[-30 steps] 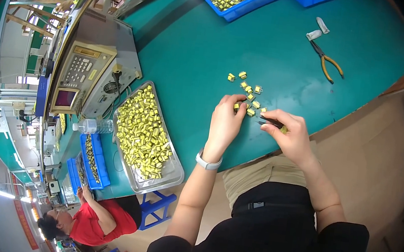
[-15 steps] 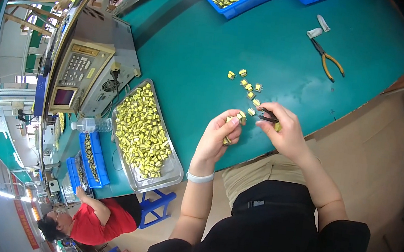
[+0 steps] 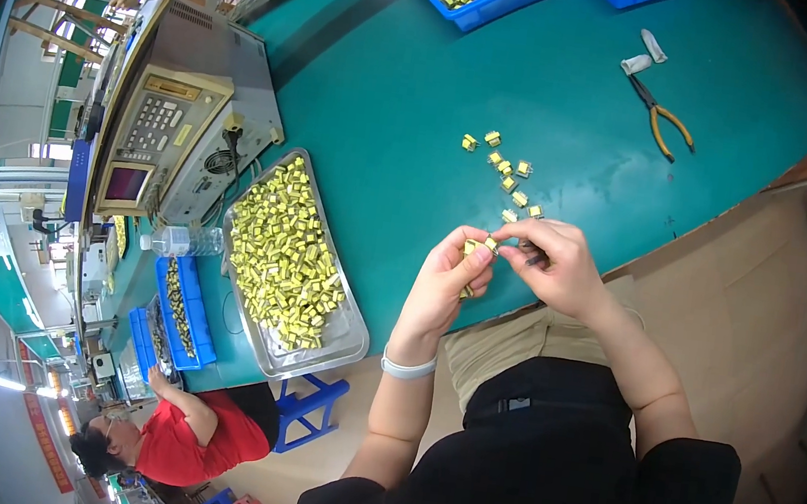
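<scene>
While the left hand (image 3: 446, 275) grips a few small yellow components (image 3: 472, 247), its fingers curled round them, the right hand (image 3: 553, 262) meets it over the near edge of the green table (image 3: 382, 98). The right thumb and forefinger are drawn together at one piece (image 3: 492, 245) by the left fingertips — whether they pinch it or merely touch it, I cannot tell. A dark hand tool (image 3: 536, 260) is held in the right hand's curled fingers, mostly hidden by them.

Just beyond the hands, loose components (image 3: 509, 183) of the same kind lie scattered on the tabletop. To the left is a metal tray (image 3: 346, 331) heaped with many more, with a clear plastic bottle (image 3: 181, 241) beside it and a boxy instrument (image 3: 171, 138) at its far left. On the far side, a blue bin (image 3: 472, 19) holds another heap — and pliers (image 3: 659, 120) with orange-yellow handles lie to the far right, near two small white pieces (image 3: 653, 47). Farther left, a co-worker (image 3: 204, 439) in red is beside blue trays (image 3: 202, 318).
</scene>
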Demonstrator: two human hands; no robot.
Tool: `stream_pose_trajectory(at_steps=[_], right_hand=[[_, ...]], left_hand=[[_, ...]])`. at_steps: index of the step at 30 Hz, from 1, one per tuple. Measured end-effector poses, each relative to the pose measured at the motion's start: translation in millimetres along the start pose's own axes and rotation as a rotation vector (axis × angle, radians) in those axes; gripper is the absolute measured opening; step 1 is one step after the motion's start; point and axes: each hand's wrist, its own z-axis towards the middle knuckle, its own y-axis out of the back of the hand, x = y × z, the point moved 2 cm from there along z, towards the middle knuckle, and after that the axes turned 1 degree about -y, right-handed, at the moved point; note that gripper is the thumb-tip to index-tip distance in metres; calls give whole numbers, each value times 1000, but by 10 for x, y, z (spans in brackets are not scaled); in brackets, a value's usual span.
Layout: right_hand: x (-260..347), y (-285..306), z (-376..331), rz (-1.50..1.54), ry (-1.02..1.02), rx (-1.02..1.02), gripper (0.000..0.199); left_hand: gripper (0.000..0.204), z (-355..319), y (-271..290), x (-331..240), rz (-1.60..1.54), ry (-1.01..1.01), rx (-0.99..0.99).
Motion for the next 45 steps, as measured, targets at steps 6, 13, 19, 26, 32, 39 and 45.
stream_pose_trajectory(at_steps=[6, 13, 19, 26, 32, 39, 45], right_hand=[[-5, 2, 8, -17, -17, 4, 20], [-16, -15, 12, -23, 56, -32, 19], [-4, -11, 19, -60, 122, -43, 15], [-18, -4, 14, -41, 113, -37, 14], [-44, -9, -2, -73, 155, -40, 14], [-31, -16, -6, -108, 200, -46, 15], [-53, 4, -11, -116, 183, -6, 19]], left_hand=[[15, 0, 3, 24, -93, 25, -9], [14, 6, 4, 39, -157, 50, 28], [15, 14, -4, 48, -201, 82, 55], [16, 5, -27, 44, -209, 86, 52], [15, 0, 16, 59, -182, 67, 56], [15, 0, 13, 62, -161, 87, 33], [16, -4, 25, 63, -164, 98, 47]])
